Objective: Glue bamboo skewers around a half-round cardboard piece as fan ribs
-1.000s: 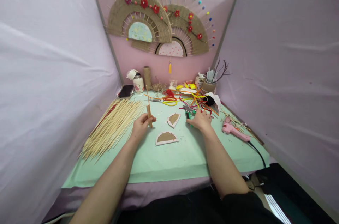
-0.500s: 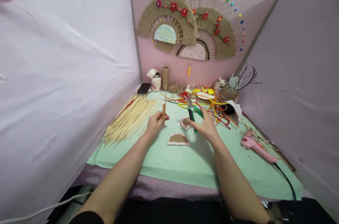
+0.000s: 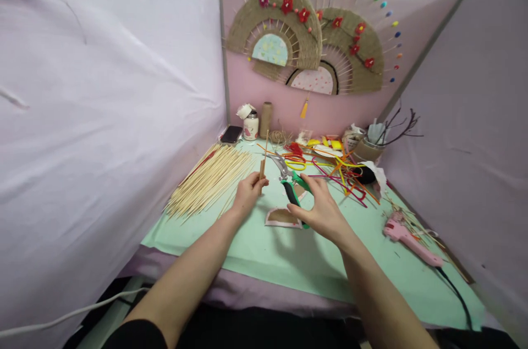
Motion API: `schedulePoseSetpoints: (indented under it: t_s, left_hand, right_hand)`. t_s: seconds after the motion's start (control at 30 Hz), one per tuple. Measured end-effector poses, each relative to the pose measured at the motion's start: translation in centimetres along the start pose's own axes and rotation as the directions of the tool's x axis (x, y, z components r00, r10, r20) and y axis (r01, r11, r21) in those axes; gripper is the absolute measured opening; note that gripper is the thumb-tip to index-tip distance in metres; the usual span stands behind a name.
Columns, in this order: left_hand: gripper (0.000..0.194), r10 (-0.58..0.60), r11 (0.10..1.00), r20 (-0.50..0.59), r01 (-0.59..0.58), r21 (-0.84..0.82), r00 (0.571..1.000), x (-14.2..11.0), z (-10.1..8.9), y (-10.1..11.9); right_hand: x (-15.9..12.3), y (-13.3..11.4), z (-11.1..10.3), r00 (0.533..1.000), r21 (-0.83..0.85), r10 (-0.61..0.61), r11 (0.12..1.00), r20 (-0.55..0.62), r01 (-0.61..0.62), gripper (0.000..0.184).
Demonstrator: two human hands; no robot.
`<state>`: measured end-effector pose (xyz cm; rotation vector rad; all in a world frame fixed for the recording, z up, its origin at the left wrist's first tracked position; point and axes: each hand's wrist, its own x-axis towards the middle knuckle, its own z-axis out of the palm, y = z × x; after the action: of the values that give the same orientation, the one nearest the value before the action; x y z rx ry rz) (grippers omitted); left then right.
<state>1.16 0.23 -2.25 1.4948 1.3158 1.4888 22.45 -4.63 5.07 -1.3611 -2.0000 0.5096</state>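
Clearly, from the head view, our left hand (image 3: 247,192), near the middle of the frame, pinches a small bundle of short brown strips (image 3: 262,169) between thumb and fingers, upright, with one thin stick rising above the rest. Whether the bundle's lower end touches the mint-green table cover (image 3: 264,266), we cannot tell.

Just right of centre, our right hand (image 3: 322,206) grasps pruning shears with green-and-black handles and curved grey blades (image 3: 290,192); the handles stand spread, and the blades point to the upper left, near the strips. Below the shears, at lower centre, we see a half-round brown cardboard piece with a pale edging (image 3: 282,216), partly covered by the handles.

Left of our left hand lies a broad heap of pale thin wooden sticks (image 3: 210,181). At the right of the frame rests a pink glue gun with a black cord (image 3: 412,240). Yellow-handled scissors (image 3: 296,166) lie beyond the shears, beside tangled coloured stems (image 3: 342,176).
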Motion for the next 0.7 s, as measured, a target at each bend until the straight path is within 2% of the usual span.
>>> schedulePoseSetpoints:
  t_s: [0.2,0.5,0.7]
  left_hand:
    - [0.010,0.045,0.991,-0.050,-0.038,0.129,0.998,-0.3,0.3,0.0]
    - [0.016,0.036,0.987,-0.085,-0.022,0.161,0.996,-0.7,0.3,0.3]
    - [0.011,0.044,0.969,-0.101,-0.018,0.246,0.994,-0.8,0.4,0.8]
  right_hand:
    - [-0.1,-3.3,-0.7,0.995,-0.128,0.053,0.991,0.080,-0.042,0.077]
    - [0.7,-5.4,-0.6,0.988,-0.282,0.084,0.958,0.132,-0.044,0.075]
    - [0.9,-6.5,-1.1,0.984,-0.342,0.082,0.939,0.156,-0.024,0.072]
